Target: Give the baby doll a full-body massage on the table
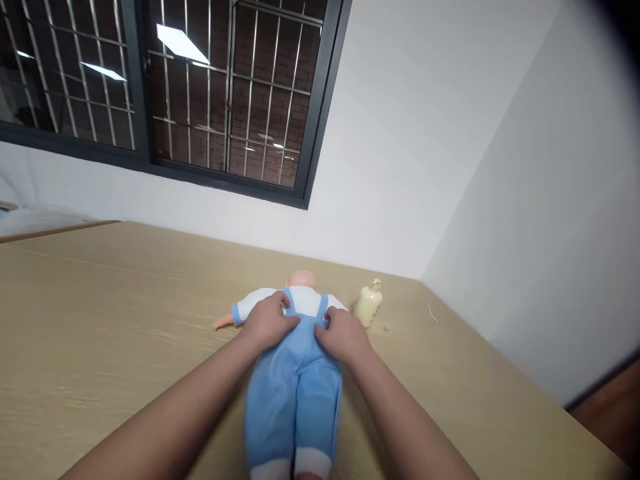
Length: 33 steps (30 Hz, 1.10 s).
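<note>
A baby doll (304, 303) lies on the table with its head end toward the wall, dressed in a white long-sleeved shirt and blue overalls (295, 373). My left hand (270, 320) has its fingers curled on the left edge of the overalls' bib, close to the strap. On the opposite edge, my right hand (343, 333) pinches the bib near the other strap. The doll's arm (225, 321) on the left stretches out sideways; the one on the right is mostly behind my right hand. Little of the head shows, and the feet reach the lower edge of the view.
A cream bottle (369, 305) with dark lettering stands right of the doll, beside a small bluish bit (387, 328). A thin pale strip (433, 313) lies farther right on the wooden table (125, 347). White walls and a barred window (225, 93) rise behind.
</note>
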Tool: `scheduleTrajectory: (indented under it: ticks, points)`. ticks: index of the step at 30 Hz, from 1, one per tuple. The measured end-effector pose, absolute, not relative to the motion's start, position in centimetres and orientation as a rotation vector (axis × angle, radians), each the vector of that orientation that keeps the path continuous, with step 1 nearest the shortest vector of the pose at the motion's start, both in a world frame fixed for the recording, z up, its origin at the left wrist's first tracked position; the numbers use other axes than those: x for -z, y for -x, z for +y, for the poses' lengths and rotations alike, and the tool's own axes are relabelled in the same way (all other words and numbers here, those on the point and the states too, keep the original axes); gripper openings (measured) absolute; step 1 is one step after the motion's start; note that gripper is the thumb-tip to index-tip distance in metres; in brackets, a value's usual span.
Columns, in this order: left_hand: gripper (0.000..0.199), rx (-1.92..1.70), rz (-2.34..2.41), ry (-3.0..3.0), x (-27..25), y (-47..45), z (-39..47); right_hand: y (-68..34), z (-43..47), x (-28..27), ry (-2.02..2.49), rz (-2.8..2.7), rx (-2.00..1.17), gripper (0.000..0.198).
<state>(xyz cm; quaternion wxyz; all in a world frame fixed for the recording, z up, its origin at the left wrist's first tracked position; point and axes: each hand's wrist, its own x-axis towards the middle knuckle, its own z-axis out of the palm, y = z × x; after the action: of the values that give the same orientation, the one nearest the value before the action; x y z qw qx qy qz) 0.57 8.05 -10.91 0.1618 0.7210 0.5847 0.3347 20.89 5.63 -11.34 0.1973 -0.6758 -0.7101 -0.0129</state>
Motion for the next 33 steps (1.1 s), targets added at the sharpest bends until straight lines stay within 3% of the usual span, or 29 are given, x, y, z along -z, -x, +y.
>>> scheduleTrajectory:
  ticks: [2,6,19,26,33]
  points:
    - [0.019,-0.967,1.643,-2.144,11.2,-1.7,7.9,-19.9,5.9,11.6,1.822,-1.926,0.087,0.020]
    - [0.014,-1.010,1.683,-2.298,13.2,-2.9,7.4,-18.3,5.9,13.9,1.610,-1.883,0.203,0.014]
    - [0.020,-1.113,1.723,-2.505,14.4,-2.8,6.7,-18.9,6.2,15.3,1.448,-1.955,0.180,0.017]
    - [0.017,-1.046,1.560,-2.479,13.0,-1.9,6.5,-18.6,4.9,14.0,1.495,-1.999,0.229,0.015]
    - [0.026,-1.038,1.506,-2.600,11.9,-1.8,5.5,-18.1,3.6,13.7,1.413,-1.997,0.261,0.015]
